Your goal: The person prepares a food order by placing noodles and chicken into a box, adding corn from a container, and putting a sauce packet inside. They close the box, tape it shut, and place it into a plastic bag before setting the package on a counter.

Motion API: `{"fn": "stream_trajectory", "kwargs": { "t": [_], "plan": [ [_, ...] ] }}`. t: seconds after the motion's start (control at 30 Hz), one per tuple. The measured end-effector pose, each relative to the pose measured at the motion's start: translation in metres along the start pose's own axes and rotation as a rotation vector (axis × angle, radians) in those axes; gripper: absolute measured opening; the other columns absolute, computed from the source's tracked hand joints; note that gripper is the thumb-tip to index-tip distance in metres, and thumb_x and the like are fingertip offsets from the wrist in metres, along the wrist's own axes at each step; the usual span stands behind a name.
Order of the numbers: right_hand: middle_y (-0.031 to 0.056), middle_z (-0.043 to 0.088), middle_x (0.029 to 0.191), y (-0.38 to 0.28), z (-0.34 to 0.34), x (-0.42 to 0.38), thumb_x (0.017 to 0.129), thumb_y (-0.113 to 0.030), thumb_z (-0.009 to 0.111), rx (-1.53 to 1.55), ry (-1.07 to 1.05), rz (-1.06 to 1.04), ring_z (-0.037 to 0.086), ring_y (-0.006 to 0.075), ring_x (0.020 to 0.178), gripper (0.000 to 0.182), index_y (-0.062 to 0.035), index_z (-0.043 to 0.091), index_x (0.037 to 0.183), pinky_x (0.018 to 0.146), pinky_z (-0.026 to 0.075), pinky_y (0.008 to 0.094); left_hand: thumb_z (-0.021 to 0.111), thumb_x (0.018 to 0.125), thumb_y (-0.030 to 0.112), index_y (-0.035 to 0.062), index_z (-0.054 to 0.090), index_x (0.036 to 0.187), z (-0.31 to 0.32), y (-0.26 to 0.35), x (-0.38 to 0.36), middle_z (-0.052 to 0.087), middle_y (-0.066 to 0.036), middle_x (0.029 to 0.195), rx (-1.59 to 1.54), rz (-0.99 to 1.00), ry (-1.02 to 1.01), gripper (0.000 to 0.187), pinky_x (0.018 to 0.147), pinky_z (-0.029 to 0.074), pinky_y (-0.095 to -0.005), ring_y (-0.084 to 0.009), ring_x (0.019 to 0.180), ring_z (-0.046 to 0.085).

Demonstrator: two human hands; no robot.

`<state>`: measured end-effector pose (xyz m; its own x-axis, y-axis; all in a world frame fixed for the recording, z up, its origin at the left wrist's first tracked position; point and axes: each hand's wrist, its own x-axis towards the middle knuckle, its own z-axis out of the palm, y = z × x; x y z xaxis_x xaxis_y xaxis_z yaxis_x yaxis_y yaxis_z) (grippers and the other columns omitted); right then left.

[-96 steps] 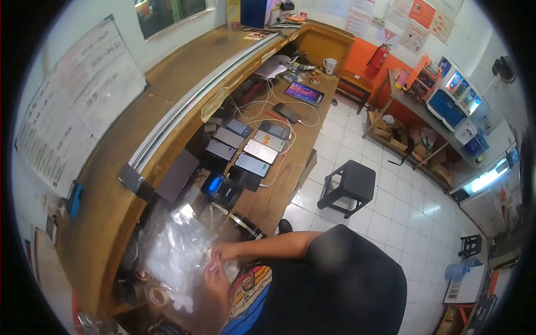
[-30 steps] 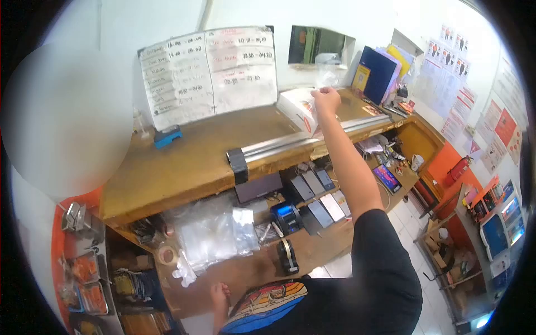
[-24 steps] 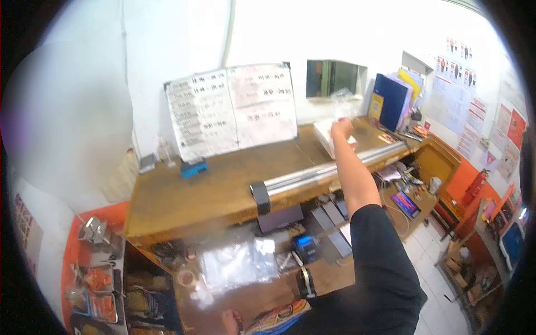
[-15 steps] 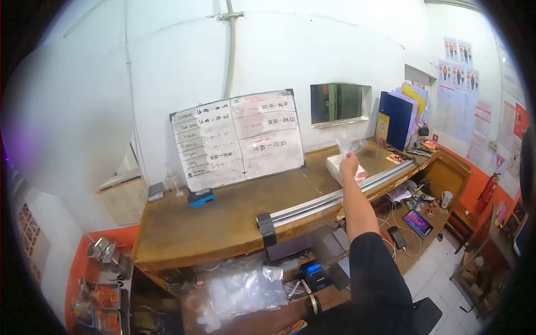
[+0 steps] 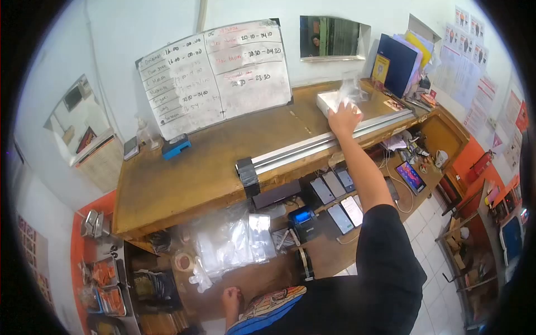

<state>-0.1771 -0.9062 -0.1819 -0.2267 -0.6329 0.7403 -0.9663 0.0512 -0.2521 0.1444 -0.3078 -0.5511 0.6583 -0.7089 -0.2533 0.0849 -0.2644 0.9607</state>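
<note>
My right hand [image 5: 345, 118] reaches over the raised counter, its fingers spread at the near side of a white open box [image 5: 326, 101]. Clear plastic [image 5: 350, 89] stands up out of the box behind the fingers. Just under the wrist runs a metal rail [image 5: 312, 146] along the counter's front edge. My left hand [image 5: 230, 297] is low in the view, beside the lower desk's edge, with fingers curled; whether it holds anything is too small to tell. Nearest to it lie a tape roll [image 5: 183, 261] and clear plastic bags [image 5: 229, 245].
A whiteboard [image 5: 215, 78] leans on the wall behind the counter [image 5: 223, 151]. Several phones [image 5: 339, 218], a tablet [image 5: 410, 177] and a small device with a blue screen [image 5: 302, 216] lie on the lower desk. Folders [image 5: 393, 64] stand at the back right.
My right hand has gone from closed fingers above the box to spread fingers at it. My left hand has come into view. The camera has tilted down, showing more of the lower desk.
</note>
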Motion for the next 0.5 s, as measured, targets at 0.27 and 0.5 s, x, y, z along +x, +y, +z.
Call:
{"fn": "stream_trajectory", "kwargs": {
  "t": [0.27, 0.5],
  "plan": [
    [0.021, 0.041, 0.146, 0.004, 0.023, 0.009, 0.084, -0.05, 0.063, -0.024, -0.094, 0.063, 0.035, 0.0389, 0.136, 0.063, -0.0107, 0.053, 0.133, 0.11, 0.023, 0.0561, 0.058, 0.093, 0.013, 0.0036, 0.058, 0.092, -0.004, -0.025, -0.009, 0.061, -0.005, 0.072, -0.117, -0.107, -0.054, 0.009, 0.052, 0.047, -0.0257, -0.0123, 0.059, 0.057],
    [0.0231, 0.04, 0.146, 0.026, 0.003, -0.053, 0.087, -0.026, 0.064, 0.621, 0.108, 0.059, 0.035, 0.0386, 0.137, 0.051, -0.0001, 0.053, 0.13, 0.114, 0.023, 0.0488, 0.059, 0.092, 0.013, 0.0026, 0.059, 0.098, -0.004, -0.014, -0.022, 0.064, -0.006, 0.077, -0.027, -0.121, -0.18, 0.011, 0.054, 0.047, -0.0247, -0.0116, 0.06, 0.057]
  ]
}}
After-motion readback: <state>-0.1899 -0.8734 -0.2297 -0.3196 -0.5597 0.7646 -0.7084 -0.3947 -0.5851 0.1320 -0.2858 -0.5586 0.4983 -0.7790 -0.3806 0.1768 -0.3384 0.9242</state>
